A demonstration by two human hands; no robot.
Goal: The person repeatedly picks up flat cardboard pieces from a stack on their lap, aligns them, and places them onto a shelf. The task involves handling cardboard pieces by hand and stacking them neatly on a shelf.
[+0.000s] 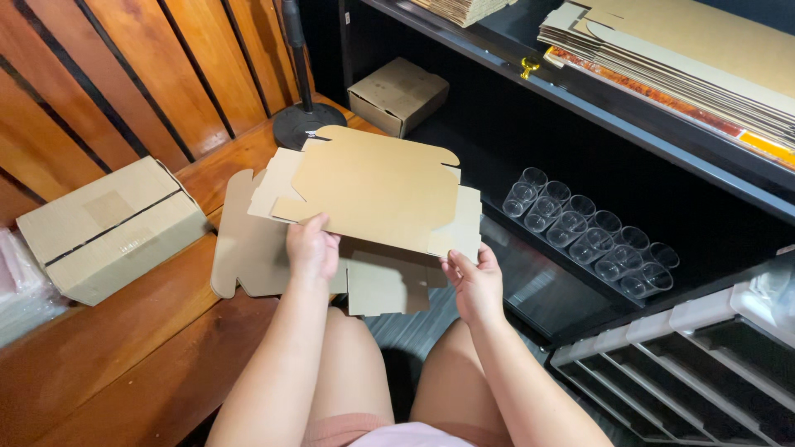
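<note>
Underneath, wooden bench [124, 348] beside black shelving [530, 91].

The flat box sheet [377, 190] in my left grip [312, 248] and my right grip [474, 285] is brown cardboard, smooth and not shiny. The taped box [112, 228] is the same dull cardboard, and so is the small box [397, 95]. The bench [124, 356] is wood, reddish and a bit shiny. The cups [592, 240] are clear plastic and they shine. The shelf [580, 99] is black and looks smooth. The round stand base [302, 124] looks like dark, dull metal.
</note>
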